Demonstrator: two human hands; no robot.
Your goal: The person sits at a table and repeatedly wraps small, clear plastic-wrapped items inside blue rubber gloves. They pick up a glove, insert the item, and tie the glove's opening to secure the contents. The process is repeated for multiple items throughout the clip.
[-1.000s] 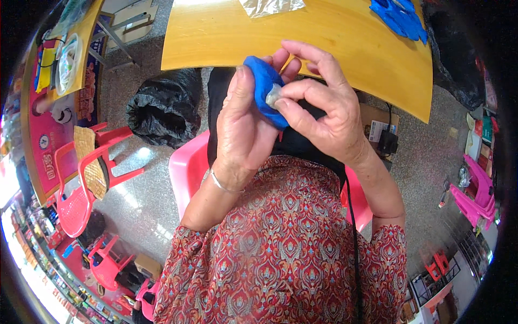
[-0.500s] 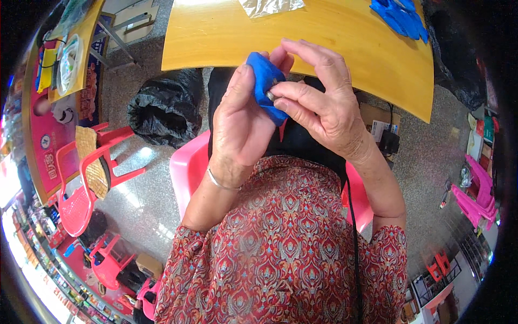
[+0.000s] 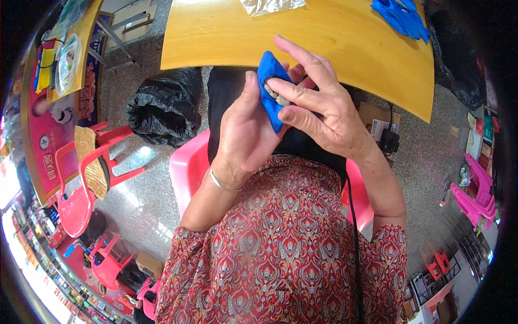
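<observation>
The small blue cloth pouch (image 3: 270,89), soft and folded lengthwise, sits upright between my two hands, held up in front of my chest above my lap and short of the near edge of the curved yellow wooden table (image 3: 302,38). Its long axis runs from upper left down to lower right, the top corner poking above my fingers. In its open side I can see a small greyish lump (image 3: 273,95), too small to tell what it is.

My left hand (image 3: 245,135) cradles the pouch from the left and below, thumb pressed along its left edge, palm behind it. My right hand (image 3: 324,113) comes in from the right: thumb and forefinger are pinched together at the pouch's opening, right on that grey lump, while the other fingers fan out above. So both hands are closed on the pouch, the right one being nearer to the opening.

The back of the pouch and my left fingers are hidden behind it. Farther off on the table lie a pile of blue cloth pieces (image 3: 402,16) and a crumpled clear plastic sheet (image 3: 270,5), both cut off by the top edge. A black plastic bag (image 3: 162,110) slumps on the floor to my left, beside red plastic chairs (image 3: 86,178).
</observation>
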